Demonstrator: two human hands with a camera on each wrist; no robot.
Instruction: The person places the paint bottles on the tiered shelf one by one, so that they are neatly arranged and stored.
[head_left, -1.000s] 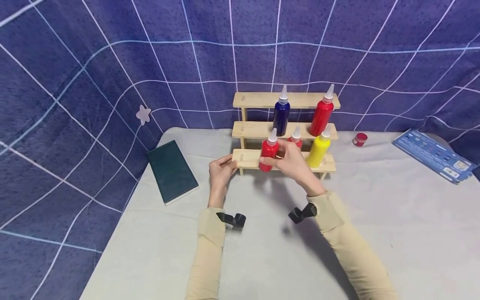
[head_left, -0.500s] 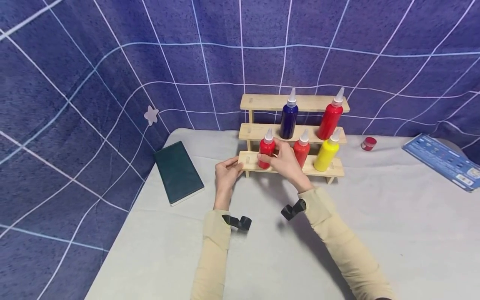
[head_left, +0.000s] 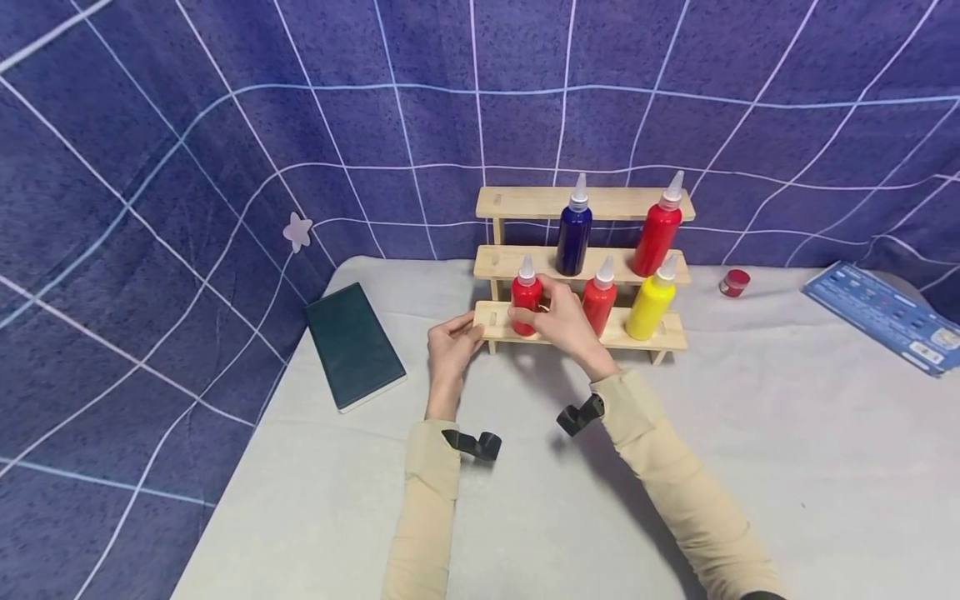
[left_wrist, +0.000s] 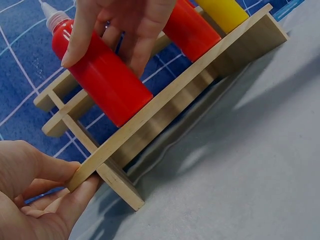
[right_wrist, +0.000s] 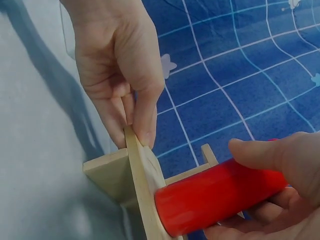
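Observation:
A three-tier wooden rack (head_left: 585, 202) stands near the back of the table. My right hand (head_left: 564, 321) grips a red squeeze bottle (left_wrist: 107, 80) with a pale nozzle, thumb on one side and fingers on the other. That bottle stands upright on the lowest shelf's left part, its base at the board in both wrist views. With thumb and fingers my left hand (head_left: 453, 350) pinches the left end of the same shelf. To the right on this shelf are another red bottle (head_left: 598, 302) and a yellow bottle (head_left: 651, 307). A dark blue bottle (head_left: 573, 240) and a taller red bottle (head_left: 657, 233) occupy the middle shelf.
A dark green book (head_left: 356, 346) lies left of the rack. Right of it sit a small red jar (head_left: 734, 282) and a blue printed card or packet (head_left: 885, 312). Blue gridded cloth (head_left: 420, 133) hangs close behind the rack.
The right hand has brought the red bottle back and slightly left, from in front of the lowest shelf onto it. The left hand keeps its pinch on the shelf end. The head view shifted slightly.

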